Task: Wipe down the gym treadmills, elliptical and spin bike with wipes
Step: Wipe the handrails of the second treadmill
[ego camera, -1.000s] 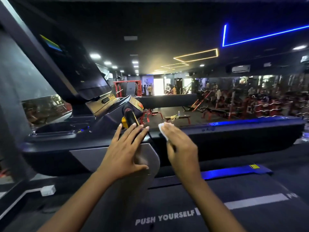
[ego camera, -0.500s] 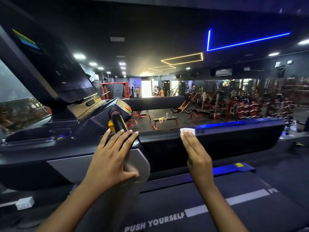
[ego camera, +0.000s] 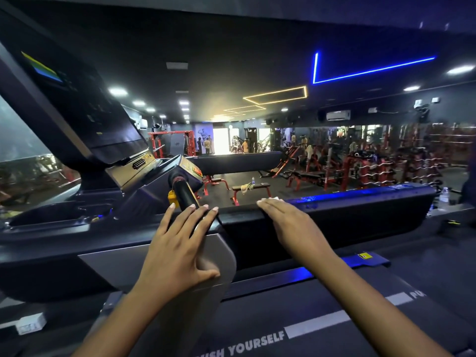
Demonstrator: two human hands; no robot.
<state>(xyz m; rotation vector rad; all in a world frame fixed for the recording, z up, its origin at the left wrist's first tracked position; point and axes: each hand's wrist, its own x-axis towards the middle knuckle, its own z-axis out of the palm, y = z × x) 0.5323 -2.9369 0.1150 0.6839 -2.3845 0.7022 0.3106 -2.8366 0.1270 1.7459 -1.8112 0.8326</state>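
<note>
I stand at a black treadmill with its console [ego camera: 77,119] at the upper left and a long padded side rail [ego camera: 360,204] running right. My right hand [ego camera: 291,222] lies flat on top of the rail, fingers straight, pressing a white wipe [ego camera: 275,199] of which only a sliver shows past my fingertips. My left hand [ego camera: 180,243] rests open on the grey upright panel [ego camera: 219,253], fingertips at the base of the black handle [ego camera: 184,193]. The rail's top looks wet to the right of my right hand.
The treadmill belt [ego camera: 309,318] with "PUSH YOURSELF" print runs below. A yellow safety clip [ego camera: 173,199] hangs beside the handle. Red benches [ego camera: 251,190] and weight racks fill the gym floor beyond the rail. A water bottle [ego camera: 443,199] stands at the far right.
My right hand with the wipe slid right along the rail, then came back left and now lies flatter on top. My left hand has stayed on the grey panel.
</note>
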